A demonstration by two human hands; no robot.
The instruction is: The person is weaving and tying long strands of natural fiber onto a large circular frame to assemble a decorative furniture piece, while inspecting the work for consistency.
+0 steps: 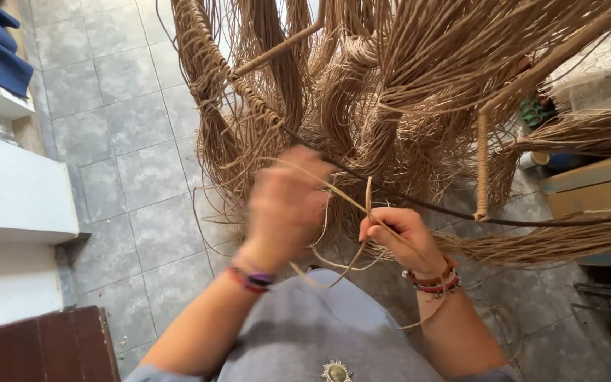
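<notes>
Fingers (pixel 383 225) of the right hand (pixel 397 237) pinched shut on a few thin tan rattan strands (pixel 369 194), which rise just in front of the person's chest below a hanging mass of the same fibre.

The left hand (pixel 284 205) is motion-blurred; its fingers appear curled near the same strands, but whether they grip any cannot be told. Above, a dark curved frame rod (pixel 419 201) crosses the long tan fibre bundles (pixel 390 85), with a wrapped cane upright (pixel 482 163) to the right and grey floor tiles (pixel 121 141) beneath. Likely risks: a loose strand looping near the right wrist could snag the beaded bracelets (pixel 436 283); a sharp bend could kink or snap the thin fibre; neighbouring strands could tangle in.
</notes>
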